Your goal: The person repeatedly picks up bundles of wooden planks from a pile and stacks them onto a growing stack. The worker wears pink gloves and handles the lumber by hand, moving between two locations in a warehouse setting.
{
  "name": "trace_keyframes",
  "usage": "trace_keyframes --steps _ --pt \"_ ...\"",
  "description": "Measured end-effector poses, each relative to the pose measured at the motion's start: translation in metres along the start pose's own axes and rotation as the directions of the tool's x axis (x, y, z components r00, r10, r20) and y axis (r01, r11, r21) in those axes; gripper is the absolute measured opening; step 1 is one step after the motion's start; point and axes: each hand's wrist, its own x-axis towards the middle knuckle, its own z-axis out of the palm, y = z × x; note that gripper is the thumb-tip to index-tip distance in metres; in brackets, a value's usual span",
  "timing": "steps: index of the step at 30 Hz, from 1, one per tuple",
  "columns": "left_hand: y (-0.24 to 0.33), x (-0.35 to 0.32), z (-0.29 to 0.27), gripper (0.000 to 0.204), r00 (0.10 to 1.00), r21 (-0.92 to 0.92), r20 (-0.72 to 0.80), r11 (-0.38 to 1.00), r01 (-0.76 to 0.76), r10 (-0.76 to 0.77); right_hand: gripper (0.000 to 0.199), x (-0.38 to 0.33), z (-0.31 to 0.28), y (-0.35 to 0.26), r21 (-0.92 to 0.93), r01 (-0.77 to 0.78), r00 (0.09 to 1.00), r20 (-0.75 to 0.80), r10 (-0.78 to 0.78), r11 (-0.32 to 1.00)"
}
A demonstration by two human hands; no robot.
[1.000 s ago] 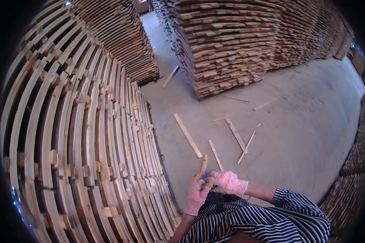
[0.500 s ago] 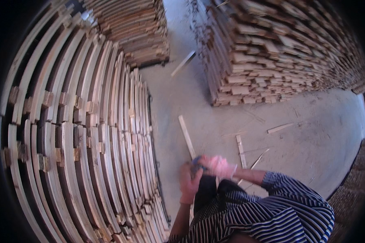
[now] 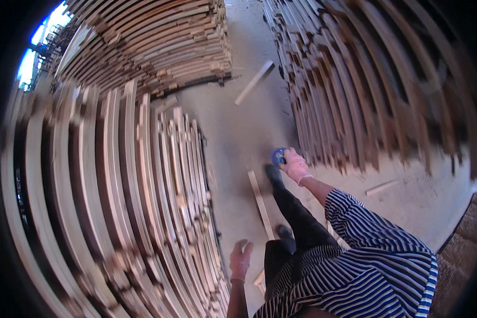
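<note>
My right hand (image 3: 294,164), in a pink glove, is stretched forward and closed round a small, round blue object (image 3: 278,156) whose exact kind I cannot make out. It is held above the floor near the toe of my dark boot (image 3: 273,174). My left hand (image 3: 240,259), also gloved in pink, hangs low beside the left stack of boards (image 3: 167,212), apart from it. Its fingers are loosely bent and apart, with nothing in them.
Another board stack (image 3: 169,47) stands at the far left, and a tall one (image 3: 350,95) on the right. Between them runs a concrete floor (image 3: 233,138). Loose wooden strips lie on it: one far ahead (image 3: 253,84), one by my feet (image 3: 259,204), one at right (image 3: 381,187).
My hands were together on the blue object; now they are apart. The right has carried it forward, while the left has dropped back. My view has shifted, and I am in mid-stride.
</note>
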Motion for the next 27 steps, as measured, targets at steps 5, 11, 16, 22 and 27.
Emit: trace_keyframes --steps 5,11,16,22,27 --pt "0.016 0.176 0.003 0.043 0.992 -0.055 0.019 0.991 -0.121 0.122 0.046 0.142 0.016 0.002 0.050 -0.160 0.987 0.020 0.159 0.986" --pt "0.114 0.426 0.007 0.057 0.956 0.269 0.197 0.925 -0.268 0.220 0.040 0.260 0.077 0.029 0.051 -0.184 0.982 -0.035 0.186 0.982" --pt "0.235 0.645 0.095 0.070 0.894 0.335 0.363 0.859 -0.387 0.261 0.047 0.308 0.134 0.108 0.074 -0.214 0.959 -0.173 0.224 0.974" --pt "0.273 0.842 0.148 0.069 0.839 0.481 0.157 0.701 -0.526 0.522 0.050 0.313 0.145 0.050 0.224 -0.074 0.958 -0.254 0.131 0.972" --pt "0.307 0.903 0.203 0.068 0.846 0.706 0.023 0.591 -0.391 0.533 0.049 0.324 0.136 0.044 0.242 -0.167 0.940 -0.254 0.229 0.956"
